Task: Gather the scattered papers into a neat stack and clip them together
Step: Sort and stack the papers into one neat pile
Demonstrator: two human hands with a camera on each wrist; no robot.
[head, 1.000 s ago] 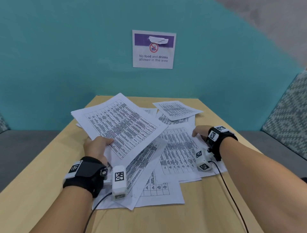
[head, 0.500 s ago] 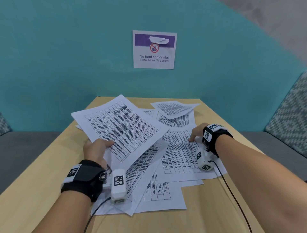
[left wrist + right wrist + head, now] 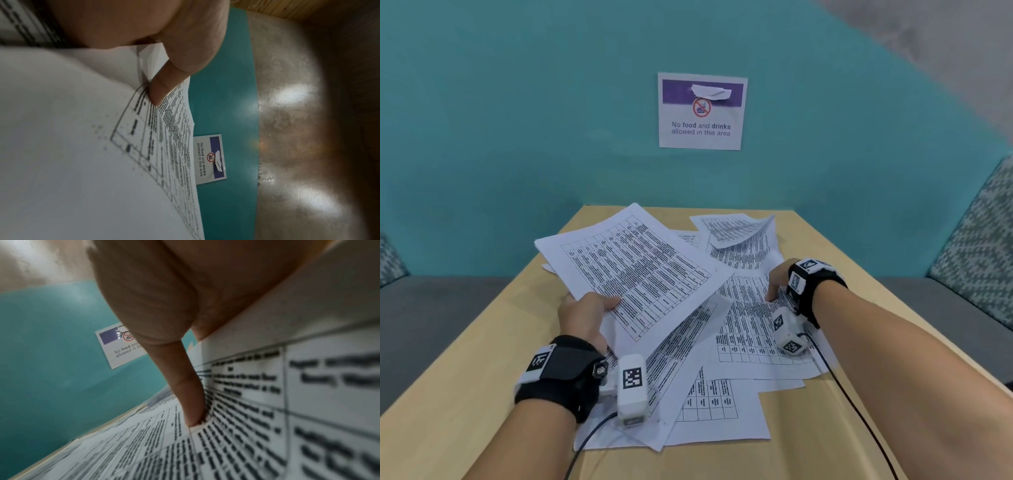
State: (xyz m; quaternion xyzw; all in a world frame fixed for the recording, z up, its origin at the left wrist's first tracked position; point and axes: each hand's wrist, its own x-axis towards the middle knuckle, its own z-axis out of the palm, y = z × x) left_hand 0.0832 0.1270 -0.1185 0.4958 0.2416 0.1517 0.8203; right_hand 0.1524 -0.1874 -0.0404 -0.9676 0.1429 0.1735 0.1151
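Several printed table sheets lie overlapping on the wooden table. My left hand holds a raised sheet by its near edge. In the left wrist view its thumb lies on top of that sheet. My right hand is arched over the right-hand sheet and presses on it. The right wrist view shows its thumb pushing a dent into the paper. At the far end, two sheets curl upward. A bottom sheet pokes out toward me.
A teal wall carries a "No food and drinks" sign just beyond the table's far edge. Grey seats flank the table, with a patterned cushion on the right. Bare tabletop shows on both sides and in front.
My right hand has slid toward me and leftward across the right-hand sheet. The far sheets came along and curled up. The left hand has raised its sheet slightly.
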